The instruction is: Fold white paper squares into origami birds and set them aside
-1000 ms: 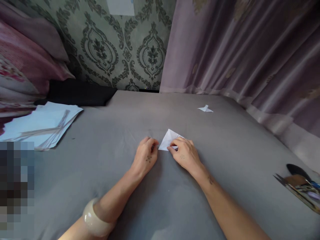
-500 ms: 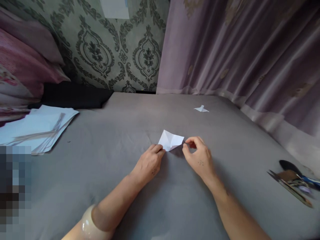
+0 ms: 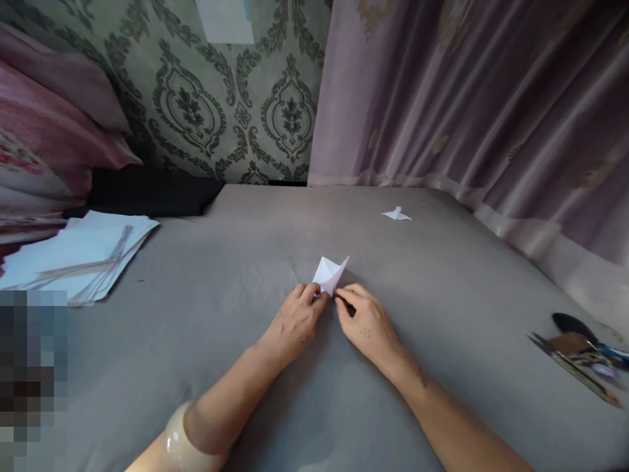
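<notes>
White sheets (image 3: 88,249) lie leftmost, then the left hand (image 3: 297,320) pinches the near-left edge of a folded paper (image 3: 328,273) on gray cloth (image 3: 236,282), the right hand (image 3: 368,324) curled at its near-right corner, grip unclear.

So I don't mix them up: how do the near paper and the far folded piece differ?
The near paper is touched by the left hand; the far folded piece lies untouched. The near paper has a raised corner on its right; the far folded piece spreads into low, wing-like points on both sides. Both are white.
</notes>
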The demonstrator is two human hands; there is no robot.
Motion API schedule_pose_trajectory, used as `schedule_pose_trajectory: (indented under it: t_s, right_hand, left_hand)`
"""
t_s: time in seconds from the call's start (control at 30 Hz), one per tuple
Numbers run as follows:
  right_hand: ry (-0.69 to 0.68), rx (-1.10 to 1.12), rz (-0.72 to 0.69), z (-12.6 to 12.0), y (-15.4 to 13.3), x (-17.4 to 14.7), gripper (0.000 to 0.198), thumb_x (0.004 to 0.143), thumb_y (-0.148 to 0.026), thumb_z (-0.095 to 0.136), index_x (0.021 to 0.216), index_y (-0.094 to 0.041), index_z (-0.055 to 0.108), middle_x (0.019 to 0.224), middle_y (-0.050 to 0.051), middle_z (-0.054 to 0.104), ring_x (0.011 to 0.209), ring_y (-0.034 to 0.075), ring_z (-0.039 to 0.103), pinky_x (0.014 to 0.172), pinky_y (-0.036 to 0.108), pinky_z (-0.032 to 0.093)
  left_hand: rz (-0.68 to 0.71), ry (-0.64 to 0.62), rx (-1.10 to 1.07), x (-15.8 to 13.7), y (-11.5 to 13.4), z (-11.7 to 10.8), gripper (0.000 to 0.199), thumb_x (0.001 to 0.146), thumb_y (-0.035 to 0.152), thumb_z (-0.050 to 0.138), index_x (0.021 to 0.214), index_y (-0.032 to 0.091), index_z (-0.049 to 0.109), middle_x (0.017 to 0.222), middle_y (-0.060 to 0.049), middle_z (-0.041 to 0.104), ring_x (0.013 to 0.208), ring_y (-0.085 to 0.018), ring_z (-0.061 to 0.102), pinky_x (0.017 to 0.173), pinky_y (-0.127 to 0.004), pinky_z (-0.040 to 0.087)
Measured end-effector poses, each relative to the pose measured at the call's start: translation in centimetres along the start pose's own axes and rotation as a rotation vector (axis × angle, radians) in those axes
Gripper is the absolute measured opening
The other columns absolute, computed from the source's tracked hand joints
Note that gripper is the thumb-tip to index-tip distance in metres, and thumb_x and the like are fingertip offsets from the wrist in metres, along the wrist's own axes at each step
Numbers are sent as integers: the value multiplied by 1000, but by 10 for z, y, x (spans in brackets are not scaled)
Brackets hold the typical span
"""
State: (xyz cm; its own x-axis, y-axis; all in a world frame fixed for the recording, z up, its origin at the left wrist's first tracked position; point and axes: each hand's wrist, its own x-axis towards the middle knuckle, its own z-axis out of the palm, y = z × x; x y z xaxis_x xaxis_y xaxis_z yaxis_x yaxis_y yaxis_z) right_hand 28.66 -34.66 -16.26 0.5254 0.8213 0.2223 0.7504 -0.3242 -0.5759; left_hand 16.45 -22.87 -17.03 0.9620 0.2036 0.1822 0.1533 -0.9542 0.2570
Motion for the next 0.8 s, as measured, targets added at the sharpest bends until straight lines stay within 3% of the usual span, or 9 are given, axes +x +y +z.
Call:
schedule_pose_trajectory:
  t_s: [0.13, 0.27, 0.47, 0.63, 0.8]
  right_hand:
    - [-25, -82, -35, 1, -3, -4, 30, 89, -18, 44, 108, -21, 67, 96, 6, 64, 81, 17, 62, 74, 28, 48]
    - [-38, -172, -70, 3, -5, -7, 31, 89, -17, 46, 113, -20, 65, 93, 6, 62, 85, 18, 60, 76, 29, 47]
    - [-47, -274, -120, 3, -9, -9, 31, 90, -17, 45, 115, -19, 64, 95, 8, 61, 90, 20, 57, 78, 32, 46]
    - [-67, -347, -167, 1, -14, -10, 33, 92, -15, 41, 115, -16, 64, 95, 9, 60, 87, 21, 55, 76, 34, 45]
    - [-80, -365, -190, 0, -14, -10, 32, 91, -15, 43, 116, -17, 63, 95, 9, 59, 86, 22, 54, 75, 35, 45]
  left_hand:
    - [-58, 13, -2, -3, -3, 0, 44, 85, 4, 41, 124, 19, 55, 116, -12, 54, 95, -24, 50, 85, -42, 49]
    - [-66, 82, -204, -4, -11, -2, 35, 89, 10, 42, 114, 20, 63, 111, -10, 57, 95, -22, 52, 87, -38, 48]
    - [-383, 140, -510, 0, -14, -10, 17, 80, 18, 58, 93, 15, 68, 100, -8, 62, 93, -20, 58, 85, -33, 48]
    - [-513, 184, -562, 6, -11, -15, 18, 83, 27, 55, 78, 15, 68, 92, -7, 62, 84, -18, 59, 78, -31, 48]
    - [-552, 188, -527, 9, -11, -16, 19, 83, 23, 54, 68, 16, 64, 80, -4, 60, 75, -16, 57, 72, -29, 45]
